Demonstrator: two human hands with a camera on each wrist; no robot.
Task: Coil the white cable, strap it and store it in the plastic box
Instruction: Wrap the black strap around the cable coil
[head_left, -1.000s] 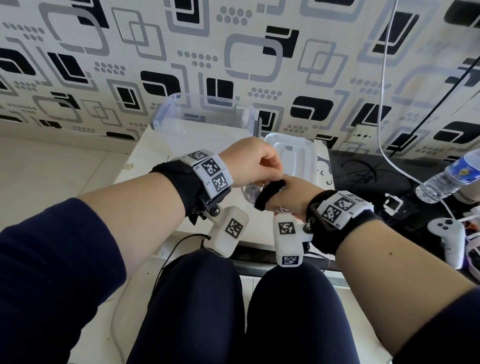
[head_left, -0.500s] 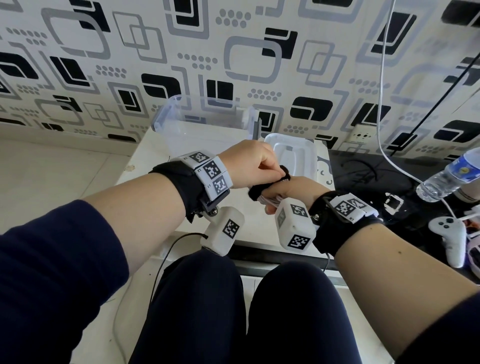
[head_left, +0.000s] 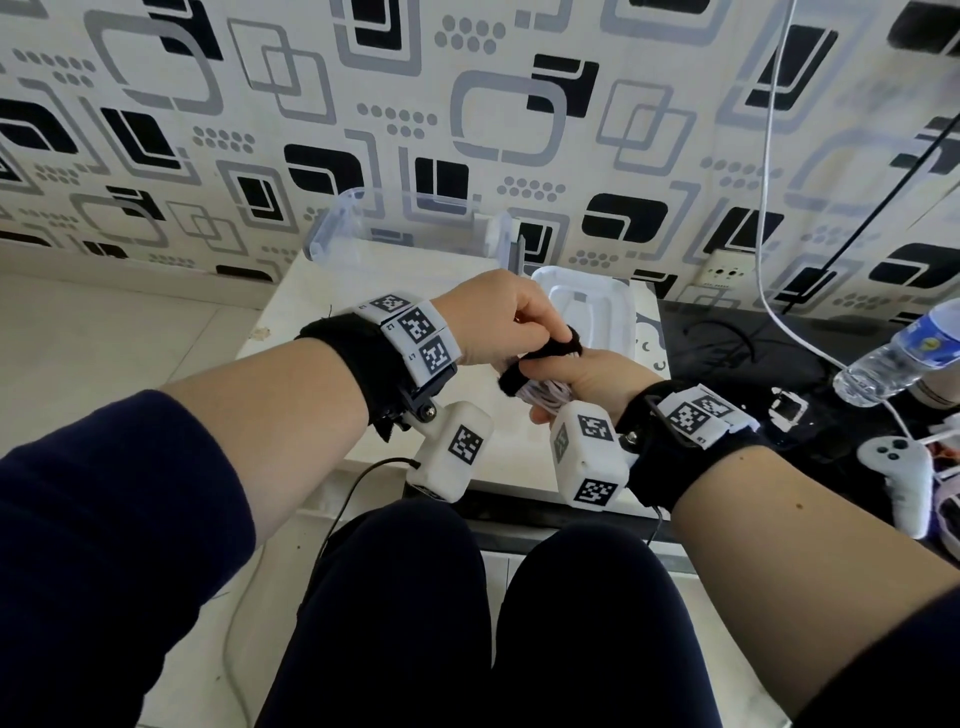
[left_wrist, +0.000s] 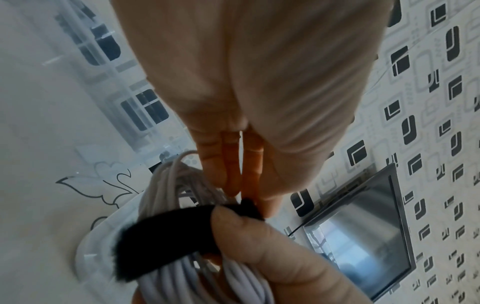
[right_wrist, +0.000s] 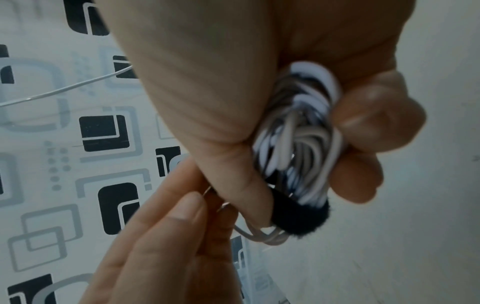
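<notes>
My right hand (head_left: 566, 376) grips the coiled white cable (head_left: 545, 396), its fingers curled round the bundle (right_wrist: 301, 144). A black fuzzy strap (head_left: 540, 356) lies across the coil (left_wrist: 202, 273), pressed down by the right thumb (left_wrist: 233, 224). My left hand (head_left: 511, 325) pinches the strap's far end (left_wrist: 250, 207) with its fingertips (left_wrist: 259, 185). Both hands hover over the white table (head_left: 322, 312). The clear plastic box (head_left: 410, 228) stands open at the table's back, its white lid (head_left: 587, 306) lying flat just beyond the hands.
A patterned wall rises behind the table. To the right a black surface (head_left: 727, 353) carries a water bottle (head_left: 898, 358), a white controller (head_left: 898, 473) and loose wires. Another white cable (head_left: 763, 156) hangs down the wall. My knees (head_left: 483, 613) are under the table's front edge.
The strap, sticking up loose from the coil a second ago, now lies over it. My right wrist has rolled, and the left hand's fingertips have shifted onto the strap's end.
</notes>
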